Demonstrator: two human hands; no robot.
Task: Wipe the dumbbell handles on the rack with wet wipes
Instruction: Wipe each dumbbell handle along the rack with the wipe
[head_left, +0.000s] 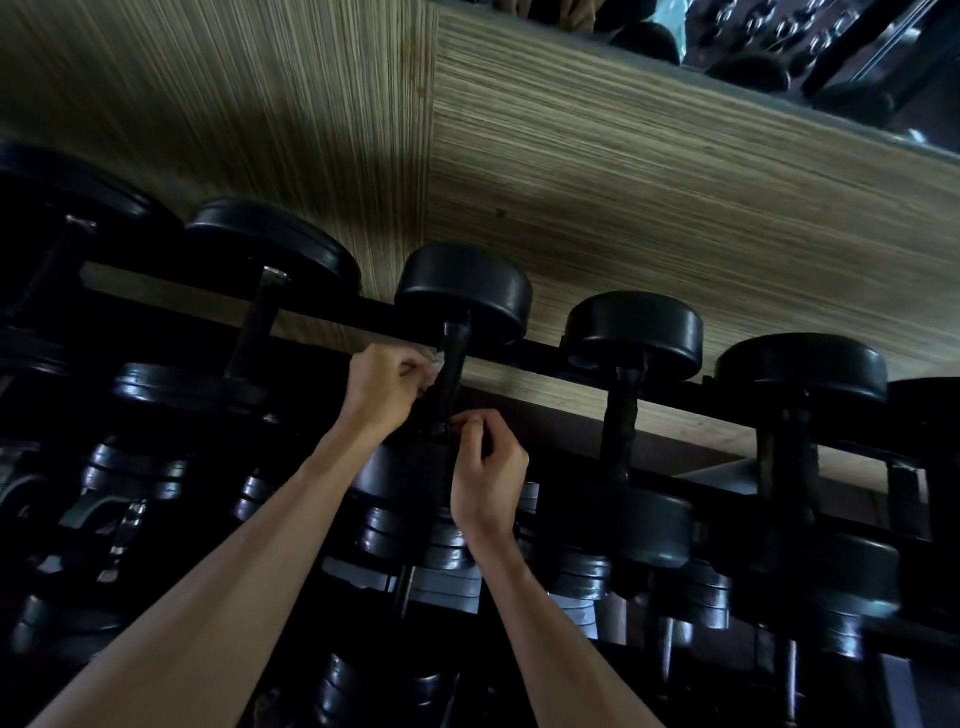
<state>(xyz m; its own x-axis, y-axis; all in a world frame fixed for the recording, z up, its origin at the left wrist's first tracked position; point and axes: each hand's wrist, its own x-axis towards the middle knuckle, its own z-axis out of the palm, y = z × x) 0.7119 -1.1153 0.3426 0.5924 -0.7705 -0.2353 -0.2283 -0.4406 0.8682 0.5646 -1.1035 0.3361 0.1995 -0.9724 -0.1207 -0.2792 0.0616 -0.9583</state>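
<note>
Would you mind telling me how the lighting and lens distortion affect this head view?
Head view: dim and underexposed; the lower dumbbells merge into black with small glints. A soft shadow falls on the wood wall. The wide lens bends the rack rail. The wipe in the left hand is slightly blurred.

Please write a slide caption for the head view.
Left hand presses a wipe against a dumbbell handle on the rack.

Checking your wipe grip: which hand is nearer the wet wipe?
Left. The left hand pinches the wet wipe against the dumbbell handle. The right hand sits lower, at the handle's near end, apart from the wipe.
</note>
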